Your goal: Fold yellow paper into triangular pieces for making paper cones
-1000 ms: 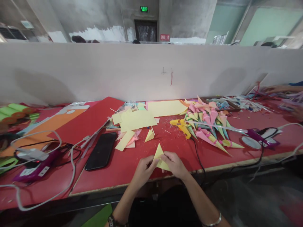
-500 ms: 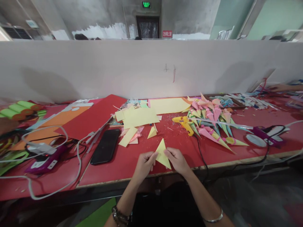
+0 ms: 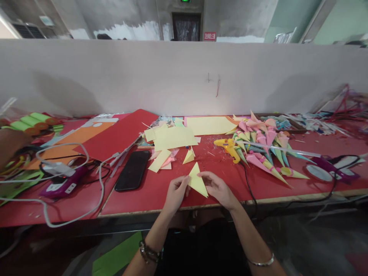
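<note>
Between my hands, just above the front of the red table, is a folded yellow paper triangle (image 3: 197, 181) with its point upward. My left hand (image 3: 177, 191) pinches its left edge between thumb and fingers. On the other side, my right hand (image 3: 216, 188) has its curled fingers at the triangle's right edge; its fingertips are partly behind the paper. A smaller folded yellow paper piece (image 3: 189, 156) lies on the table beyond my hands. Yellow paper sheets (image 3: 175, 138) are stacked behind it, and a yellow glue gun (image 3: 228, 148) rests to the right.
Pastel paper cones (image 3: 266, 142) are heaped at the right. A black phone (image 3: 132, 170) lies left of my hands. Purple power strips (image 3: 61, 188) with trailing cables sit at both sides. A white partition (image 3: 129, 76) closes the back. Another person's arm shows at the far left.
My right fingers have loosened and spread slightly along the triangle's edge, while my left hand keeps its pinch. The whole view has shifted a little with my head.
</note>
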Demonstrator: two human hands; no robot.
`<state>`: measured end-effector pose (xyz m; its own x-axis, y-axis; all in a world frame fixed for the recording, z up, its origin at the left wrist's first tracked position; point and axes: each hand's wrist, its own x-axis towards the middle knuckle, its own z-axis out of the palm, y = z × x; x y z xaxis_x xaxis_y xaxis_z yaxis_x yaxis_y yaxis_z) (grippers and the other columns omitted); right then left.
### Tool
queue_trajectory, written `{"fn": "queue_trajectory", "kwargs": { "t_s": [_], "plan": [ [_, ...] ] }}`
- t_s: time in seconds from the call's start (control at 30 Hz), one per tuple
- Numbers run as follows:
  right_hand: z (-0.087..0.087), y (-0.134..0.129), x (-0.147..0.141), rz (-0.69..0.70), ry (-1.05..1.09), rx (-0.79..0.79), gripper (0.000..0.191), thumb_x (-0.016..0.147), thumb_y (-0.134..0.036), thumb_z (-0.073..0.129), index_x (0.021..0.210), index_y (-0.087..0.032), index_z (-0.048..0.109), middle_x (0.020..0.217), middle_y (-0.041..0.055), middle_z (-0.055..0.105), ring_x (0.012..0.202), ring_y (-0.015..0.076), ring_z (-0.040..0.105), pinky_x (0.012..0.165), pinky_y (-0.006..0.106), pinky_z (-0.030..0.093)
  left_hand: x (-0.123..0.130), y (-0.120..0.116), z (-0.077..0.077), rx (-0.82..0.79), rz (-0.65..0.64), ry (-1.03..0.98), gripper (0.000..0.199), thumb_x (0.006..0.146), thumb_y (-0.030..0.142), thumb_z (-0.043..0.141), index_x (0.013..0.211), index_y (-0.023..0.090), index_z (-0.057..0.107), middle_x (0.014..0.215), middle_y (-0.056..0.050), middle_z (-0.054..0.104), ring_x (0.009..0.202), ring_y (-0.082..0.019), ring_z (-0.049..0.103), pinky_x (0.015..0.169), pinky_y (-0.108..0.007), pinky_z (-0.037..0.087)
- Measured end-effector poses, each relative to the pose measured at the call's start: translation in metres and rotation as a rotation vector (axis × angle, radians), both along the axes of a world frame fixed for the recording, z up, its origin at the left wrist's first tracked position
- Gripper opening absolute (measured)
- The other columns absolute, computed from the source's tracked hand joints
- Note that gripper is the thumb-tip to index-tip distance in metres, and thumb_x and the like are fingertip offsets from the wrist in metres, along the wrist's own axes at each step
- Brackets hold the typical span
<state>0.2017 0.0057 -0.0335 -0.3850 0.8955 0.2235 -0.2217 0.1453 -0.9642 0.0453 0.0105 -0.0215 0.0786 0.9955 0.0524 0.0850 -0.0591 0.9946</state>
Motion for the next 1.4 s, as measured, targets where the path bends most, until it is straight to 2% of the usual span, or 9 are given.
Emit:
{"fn": "queue_trajectory", "kwargs": {
  "t_s": [0.23, 0.37, 0.6, 0.77, 0.87, 1.0, 1.23, 1.3, 1.4],
  "plan": [
    [-0.0034, 0.0001, 0.0019, 0.066, -0.017, 0.020, 0.039, 0.072, -0.018, 0.057, 0.110, -0.022, 0.048, 0.108, 0.0054, 0.053, 0.101, 0.0173, 0.050, 0.089, 0.032, 0.037, 0.0003, 0.0001, -0.0004, 0.003, -0.001, -0.005, 0.040, 0.077, 0.038, 0.042, 0.043, 0.017, 0.041, 0.036, 0.005, 0.037, 0.037, -0.007, 0.034, 0.044, -0.020, 0.029],
    [-0.0034, 0.0022, 0.0009, -0.025, -0.011, -0.020, 0.023, 0.073, -0.026, 0.058, 0.095, -0.021, 0.056, 0.095, 0.0041, 0.058, 0.090, 0.0161, 0.055, 0.080, 0.028, 0.042, 0.0013, -0.0018, 0.0003, -0.015, -0.051, 0.015, 0.038, 0.075, 0.038, 0.044, 0.045, 0.016, 0.044, 0.038, 0.004, 0.040, 0.038, -0.007, 0.036, 0.043, -0.020, 0.029],
    [0.0043, -0.0006, -0.0009, -0.205, -0.197, 0.068, 0.015, 0.073, -0.030, 0.057, 0.075, -0.017, 0.062, 0.073, 0.0018, 0.058, 0.071, 0.0143, 0.054, 0.066, 0.025, 0.042, 0.0030, -0.0027, 0.0004, 0.004, -0.231, 0.167, 0.035, 0.080, 0.034, 0.039, 0.054, 0.014, 0.052, 0.047, 0.003, 0.048, 0.045, -0.008, 0.043, 0.047, -0.019, 0.032],
    [0.0030, -0.0021, -0.0036, -0.319, -0.173, -0.094, 0.021, 0.071, -0.035, 0.057, 0.065, -0.015, 0.056, 0.058, -0.0019, 0.052, 0.054, 0.0107, 0.048, 0.050, 0.021, 0.038, 0.0032, -0.0036, 0.0018, 0.059, -0.268, 0.252, 0.042, 0.084, 0.031, 0.033, 0.052, 0.014, 0.053, 0.047, 0.003, 0.048, 0.045, -0.007, 0.044, 0.049, -0.018, 0.032],
    [0.0025, -0.0020, -0.0045, -0.332, -0.149, -0.132, 0.019, 0.070, -0.034, 0.058, 0.066, -0.016, 0.054, 0.056, -0.0035, 0.051, 0.051, 0.0092, 0.047, 0.048, 0.020, 0.037, 0.0043, -0.0042, 0.0023, 0.090, -0.280, 0.289, 0.040, 0.083, 0.034, 0.037, 0.053, 0.014, 0.053, 0.047, 0.004, 0.047, 0.046, -0.007, 0.043, 0.048, -0.017, 0.031],
    [0.0027, -0.0014, -0.0052, -0.314, -0.071, -0.122, 0.017, 0.071, -0.029, 0.058, 0.081, -0.017, 0.053, 0.070, -0.0004, 0.059, 0.062, 0.0118, 0.055, 0.057, 0.022, 0.042, 0.0064, -0.0045, 0.0019, 0.089, -0.256, 0.353, 0.037, 0.081, 0.037, 0.042, 0.053, 0.014, 0.052, 0.047, 0.004, 0.048, 0.044, -0.007, 0.042, 0.045, -0.017, 0.029],
    [-0.0007, -0.0005, -0.0046, -0.361, -0.050, -0.125, 0.045, 0.071, -0.028, 0.059, 0.111, -0.023, 0.038, 0.065, -0.0033, 0.060, 0.053, 0.0119, 0.055, 0.052, 0.022, 0.043, 0.0065, -0.0049, 0.0011, 0.123, -0.189, 0.376, 0.041, 0.083, 0.035, 0.040, 0.050, 0.015, 0.051, 0.045, 0.004, 0.048, 0.044, -0.007, 0.042, 0.046, -0.017, 0.029],
    [0.0000, -0.0001, -0.0039, -0.331, -0.055, -0.152, 0.046, 0.069, -0.029, 0.061, 0.110, -0.021, 0.042, 0.068, -0.0018, 0.062, 0.055, 0.0127, 0.057, 0.056, 0.024, 0.045, 0.0059, -0.0049, 0.0014, 0.113, -0.181, 0.357, 0.040, 0.083, 0.035, 0.040, 0.050, 0.015, 0.051, 0.045, 0.004, 0.048, 0.044, -0.007, 0.042, 0.046, -0.017, 0.030],
    [0.0023, 0.0002, -0.0025, -0.255, -0.088, -0.167, 0.028, 0.067, -0.033, 0.062, 0.089, -0.016, 0.057, 0.067, 0.0009, 0.063, 0.059, 0.0141, 0.059, 0.061, 0.026, 0.046, 0.0051, -0.0050, 0.0026, 0.103, -0.170, 0.331, 0.038, 0.082, 0.034, 0.041, 0.050, 0.015, 0.050, 0.045, 0.004, 0.048, 0.043, -0.007, 0.042, 0.046, -0.017, 0.030]
  ]
}}
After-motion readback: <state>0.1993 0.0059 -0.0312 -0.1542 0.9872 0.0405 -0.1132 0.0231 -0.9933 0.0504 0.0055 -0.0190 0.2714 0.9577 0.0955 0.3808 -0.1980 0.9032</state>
